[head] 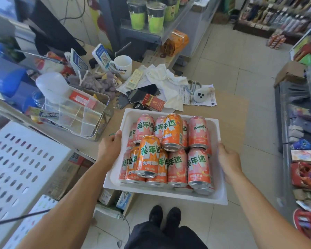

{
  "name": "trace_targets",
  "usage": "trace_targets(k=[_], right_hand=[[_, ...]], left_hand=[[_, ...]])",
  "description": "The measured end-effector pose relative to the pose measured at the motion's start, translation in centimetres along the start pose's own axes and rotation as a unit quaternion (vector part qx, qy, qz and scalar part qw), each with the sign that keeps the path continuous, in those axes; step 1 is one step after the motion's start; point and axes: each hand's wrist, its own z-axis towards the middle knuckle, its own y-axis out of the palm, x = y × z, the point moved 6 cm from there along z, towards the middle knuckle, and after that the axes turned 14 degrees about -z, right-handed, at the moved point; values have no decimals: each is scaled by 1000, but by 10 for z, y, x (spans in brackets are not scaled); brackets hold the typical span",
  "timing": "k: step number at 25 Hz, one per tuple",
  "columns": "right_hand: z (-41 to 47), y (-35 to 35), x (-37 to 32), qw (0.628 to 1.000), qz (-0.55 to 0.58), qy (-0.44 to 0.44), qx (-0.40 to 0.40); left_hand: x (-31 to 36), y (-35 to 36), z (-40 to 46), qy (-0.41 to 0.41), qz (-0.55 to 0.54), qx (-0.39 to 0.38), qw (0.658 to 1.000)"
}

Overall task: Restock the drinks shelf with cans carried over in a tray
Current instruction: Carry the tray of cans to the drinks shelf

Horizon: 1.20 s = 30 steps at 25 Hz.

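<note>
Left hand [109, 146]: arm stretched forward, thumb hooked over the tray's left rim, fingers hidden beneath; gripping the tray.
Right hand [229, 159]: arm stretched forward, thumb along the right rim, fingers curled under the edge; gripping the tray.
Tray [221, 194]: white, held between both hands, its far end over the counter's near edge, its near end over the floor.
Cans [171, 150]: pink and orange, lying on their sides, piled in the tray between the hands; two orange ones on top.
Counter [228, 112]: beyond the hands; phone [143, 93], mug [122, 67], scissors [193, 87] past the tray's far rim.
Shoes [164, 215]: below the tray, between the forearms.
</note>
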Motion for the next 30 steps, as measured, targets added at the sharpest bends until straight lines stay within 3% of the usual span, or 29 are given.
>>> trace_targets(k=[5,11,22,30], right_hand=[[-2,-25,11,999,16,-6,40],[20,-105,18,995,60,8,78],[153,-318,50,990,21,-4,141],[253,-427,60,984,-6,6,180]], left_hand=[[26,13,-15,29,-4,-9,1000],[94,68,-28,99,28,-24,994],[227,315,-85,115,6,-95,989],[300,472,-78,146,24,-129,980]])
